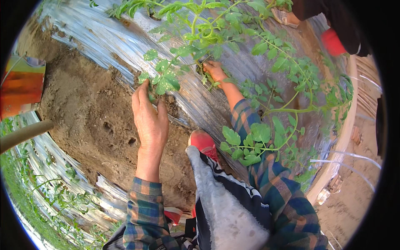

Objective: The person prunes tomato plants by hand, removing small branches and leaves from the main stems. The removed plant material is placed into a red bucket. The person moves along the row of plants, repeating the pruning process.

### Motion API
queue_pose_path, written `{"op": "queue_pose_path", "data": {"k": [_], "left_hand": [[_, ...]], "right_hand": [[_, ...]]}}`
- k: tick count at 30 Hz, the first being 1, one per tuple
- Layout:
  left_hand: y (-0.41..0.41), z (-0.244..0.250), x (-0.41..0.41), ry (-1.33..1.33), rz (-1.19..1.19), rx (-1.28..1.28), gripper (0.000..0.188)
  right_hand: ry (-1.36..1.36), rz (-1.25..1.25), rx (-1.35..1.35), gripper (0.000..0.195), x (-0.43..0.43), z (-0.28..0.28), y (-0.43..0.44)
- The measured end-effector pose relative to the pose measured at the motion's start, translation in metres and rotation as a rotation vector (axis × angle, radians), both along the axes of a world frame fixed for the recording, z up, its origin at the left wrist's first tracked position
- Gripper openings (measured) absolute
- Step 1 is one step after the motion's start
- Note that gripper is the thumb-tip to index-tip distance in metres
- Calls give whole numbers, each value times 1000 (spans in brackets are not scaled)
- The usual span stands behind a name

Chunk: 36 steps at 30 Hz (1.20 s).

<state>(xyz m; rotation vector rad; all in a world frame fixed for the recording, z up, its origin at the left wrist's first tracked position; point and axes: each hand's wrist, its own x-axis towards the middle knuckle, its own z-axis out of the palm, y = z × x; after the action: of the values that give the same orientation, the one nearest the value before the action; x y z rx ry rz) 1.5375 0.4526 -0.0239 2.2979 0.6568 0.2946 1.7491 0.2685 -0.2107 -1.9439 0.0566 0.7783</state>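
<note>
A young tomato plant [193,29] rises from a hole in silvery plastic mulch film [103,40]. My right hand [215,72] is at the base of its stem, fingers bent in; whether they grip the stem or small leaves there is hidden. Lower on the left, my left hand [150,117] has thumb and fingers apart. Its fingertips reach the edge of a pale-speckled tomato leaf [167,82], and nothing shows in the palm. A second tomato plant [289,109] arches across my right forearm.
Bare soil [90,115] runs beside the film, with my red shoe [203,142] at its edge. A wooden handle [28,135] and an orange-yellow printed sack [23,86] are at the left. Another person's foot [286,18] stands top right. A pale raised border [337,150] curves along the right.
</note>
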Motion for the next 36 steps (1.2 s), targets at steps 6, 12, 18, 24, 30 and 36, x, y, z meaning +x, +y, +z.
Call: {"op": "queue_pose_path", "data": {"k": [6,12,18,24,30,36], "left_hand": [[0,-4,-3,-32,-11,-10,50],[-5,0,-2,8,-5,-112,50],[-4,-6,-4,-8,-2,-66,48],[-3,-3,-4,-27,-12,-107,45],[-7,-3,-2,-19,-23,-132,41],[-2,-6,-6,-30,-4,-58,38]], "right_hand": [[-492,409,-364,35,-23,26,24],[-608,539,-336,22,-2,14,4],[-614,444,-276,13,0,15,-5],[-838,630,-260,19,-4,13,-6],[-1039,548,-555,18,-3,-18,-19],[-229,-195,14,37,-38,-1,2]]}}
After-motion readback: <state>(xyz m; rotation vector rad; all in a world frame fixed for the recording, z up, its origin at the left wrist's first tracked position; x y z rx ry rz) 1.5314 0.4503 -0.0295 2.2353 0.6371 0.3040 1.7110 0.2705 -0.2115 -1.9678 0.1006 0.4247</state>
